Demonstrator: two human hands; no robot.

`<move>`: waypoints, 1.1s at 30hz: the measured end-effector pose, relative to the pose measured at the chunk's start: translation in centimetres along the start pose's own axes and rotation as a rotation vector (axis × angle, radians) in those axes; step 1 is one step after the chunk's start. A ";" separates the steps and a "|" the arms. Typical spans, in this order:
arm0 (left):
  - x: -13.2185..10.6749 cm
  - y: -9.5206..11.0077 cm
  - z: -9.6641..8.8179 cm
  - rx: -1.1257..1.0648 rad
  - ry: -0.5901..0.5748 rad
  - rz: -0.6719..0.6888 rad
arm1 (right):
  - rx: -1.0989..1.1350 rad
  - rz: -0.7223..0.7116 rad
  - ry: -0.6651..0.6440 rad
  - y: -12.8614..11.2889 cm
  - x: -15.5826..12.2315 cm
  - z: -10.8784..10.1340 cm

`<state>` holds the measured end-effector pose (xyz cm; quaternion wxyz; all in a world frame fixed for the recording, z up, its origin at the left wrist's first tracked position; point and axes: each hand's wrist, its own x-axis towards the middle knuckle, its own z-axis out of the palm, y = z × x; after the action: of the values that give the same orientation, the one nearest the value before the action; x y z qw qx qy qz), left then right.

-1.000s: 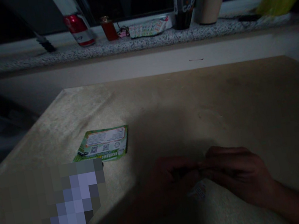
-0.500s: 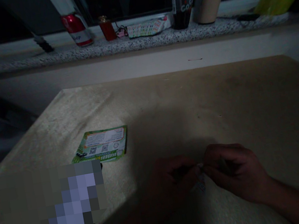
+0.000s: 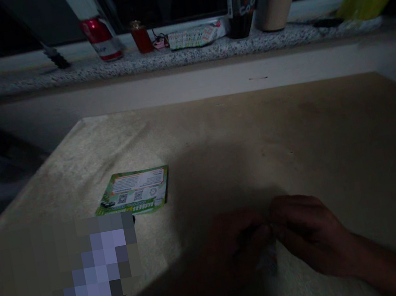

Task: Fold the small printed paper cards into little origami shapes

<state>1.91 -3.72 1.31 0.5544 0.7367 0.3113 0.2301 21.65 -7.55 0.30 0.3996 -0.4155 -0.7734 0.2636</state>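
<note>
A dim tan table (image 3: 335, 144) fills most of the view. Over its near part, 2 bare hands meet: the left hand (image 3: 237, 240) and the right hand (image 3: 308, 233), fingertips touching or almost so. A green pouch (image 3: 135, 192) lies flat farther off to the left, well apart from both. Smallest is 1 patterned wrapper (image 3: 270, 262), just below the meeting fingertips; its long axis seems to run down from them, toward the viewer, though blur and shadow leave this uncertain. Its visible part lies nearer the left hand. Both grips are narrow pinches, apparently on the wrapper's hidden upper edge.
</note>
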 end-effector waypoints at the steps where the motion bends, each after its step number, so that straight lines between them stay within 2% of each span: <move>1: 0.0 0.1 0.0 -0.016 -0.027 -0.012 | 0.003 -0.007 -0.004 0.0 0.0 0.0; 5: 0.1 0.5 0.1 -0.123 -0.127 -0.047 | 0.004 -0.016 -0.009 0.1 -0.2 -0.2; 12: 0.2 -0.1 0.6 -0.174 0.045 -0.080 | -0.006 0.023 0.012 0.2 -0.1 0.4; 17: 0.0 -0.1 0.8 -0.199 0.050 -0.106 | -0.032 0.015 0.052 0.0 -0.1 0.7; 23: 0.1 0.1 0.9 -0.246 0.092 -0.151 | 0.035 0.046 0.022 -0.1 -0.1 0.5; 28: 0.0 -0.2 0.9 -0.275 0.073 -0.159 | 0.003 0.007 0.083 -0.4 0.4 0.5; 33: 0.0 -0.4 1.0 -0.290 0.104 -0.180 | 0.041 0.025 0.040 -0.3 0.5 0.5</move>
<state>2.48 -4.29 0.67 0.6565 0.6052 0.3678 0.2597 20.92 -7.33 0.45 0.4199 -0.4223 -0.7544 0.2760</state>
